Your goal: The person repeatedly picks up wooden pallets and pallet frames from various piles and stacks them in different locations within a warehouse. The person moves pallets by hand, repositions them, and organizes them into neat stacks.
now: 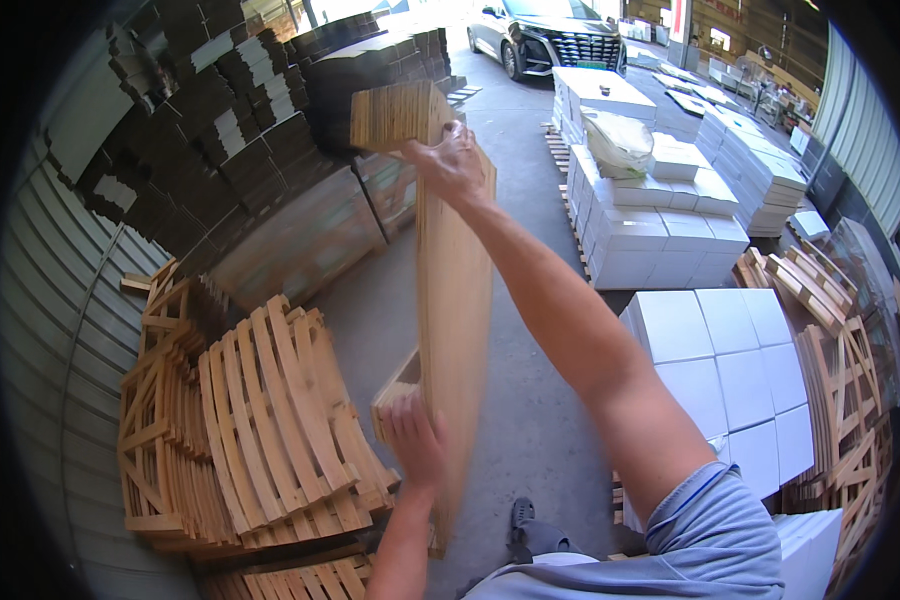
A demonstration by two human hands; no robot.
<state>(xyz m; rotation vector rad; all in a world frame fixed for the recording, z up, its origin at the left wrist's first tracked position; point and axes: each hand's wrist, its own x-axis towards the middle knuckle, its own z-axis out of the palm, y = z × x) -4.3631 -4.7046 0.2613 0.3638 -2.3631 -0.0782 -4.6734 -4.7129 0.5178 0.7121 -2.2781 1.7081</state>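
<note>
In the head view, the work is partway through: a long, pale wooden piece with a flat plywood face and layered end blocks [458,320] is in both of the person's hands, running lengthwise between them and below. The right hand [455,160] has its grip closed partway over the far end, thumb and fingers spread around the edge just beside the end block. The left hand [413,430] is nearer the body, its fingers curled over a shorter projecting block; how firmly that grip is closed cannot be told.

Taking hold appears done; setting the piece down is not. Whether its lower end touches the grey concrete floor [545,410] is unclear.

Left of the left grip lies a stack of slatted, light-brown wooden pallets [280,420], apart from the held piece. Well to the right of both grips stand blocks of white, square-edged cartons [725,355]. Beyond the right grip, to its left, rise dark brown flat-stacked bundles [255,165]. Nothing visible shows how many pieces remain.
</note>
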